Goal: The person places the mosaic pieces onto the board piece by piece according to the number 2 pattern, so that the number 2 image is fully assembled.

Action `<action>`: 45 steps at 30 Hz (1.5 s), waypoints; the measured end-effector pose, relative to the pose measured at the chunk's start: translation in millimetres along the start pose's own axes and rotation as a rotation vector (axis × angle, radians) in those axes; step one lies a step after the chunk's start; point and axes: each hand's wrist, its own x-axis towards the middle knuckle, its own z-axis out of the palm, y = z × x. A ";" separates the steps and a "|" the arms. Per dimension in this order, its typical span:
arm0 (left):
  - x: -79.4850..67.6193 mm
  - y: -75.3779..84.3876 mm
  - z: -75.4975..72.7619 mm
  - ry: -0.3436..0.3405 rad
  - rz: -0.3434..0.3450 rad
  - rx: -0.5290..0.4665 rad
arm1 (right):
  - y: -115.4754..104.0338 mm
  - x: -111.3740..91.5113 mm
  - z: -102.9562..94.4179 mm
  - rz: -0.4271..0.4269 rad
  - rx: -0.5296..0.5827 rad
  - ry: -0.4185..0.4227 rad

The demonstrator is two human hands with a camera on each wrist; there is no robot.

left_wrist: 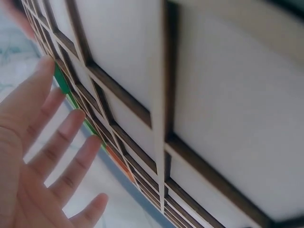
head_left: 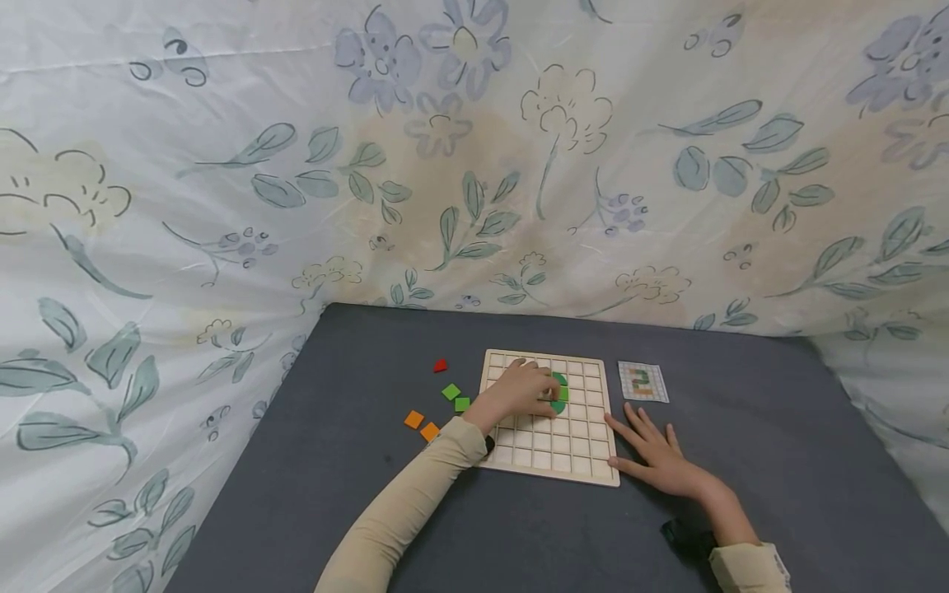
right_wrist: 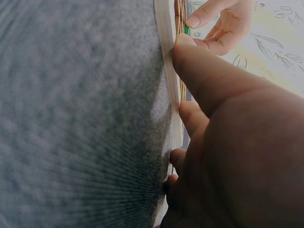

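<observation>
My left hand (head_left: 525, 389) reaches over the wooden grid board (head_left: 552, 473), its fingertips at the green pieces. In the left wrist view the thumb tip is right at a dark green piece (left_wrist: 61, 80), with the other fingers loosely extended. A light green square (head_left: 564, 394) sits on the grid between dark green rounded pieces. An orange piece (left_wrist: 119, 162) shows farther along the board in the left wrist view; in the head view the hand hides it. My right hand (head_left: 660, 457) lies spread on the table, thumb and forefinger touching the board's right edge.
Left of the board lie a red piece (head_left: 441, 365), light green squares (head_left: 451, 392) and orange squares (head_left: 413, 420). A small pattern card (head_left: 628, 391) lies to the right on the dark table (head_left: 519, 543). A flowered cloth (head_left: 474, 222) hangs behind.
</observation>
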 end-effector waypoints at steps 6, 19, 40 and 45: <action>2.7 2.4 -0.9 -0.008 0.009 0.019 | 0.0 -0.6 -0.4 -0.002 0.007 0.001; 0.5 4.4 -1.5 -0.005 -0.022 0.019 | 2.1 0.8 0.9 -0.013 0.003 0.004; -17.1 0.2 -8.7 -0.023 -0.090 -0.040 | 2.3 0.5 -0.8 -0.011 0.004 -0.001; -23.9 -4.9 -8.8 -0.004 -0.104 -0.094 | 2.4 0.3 -0.3 -0.018 0.016 -0.001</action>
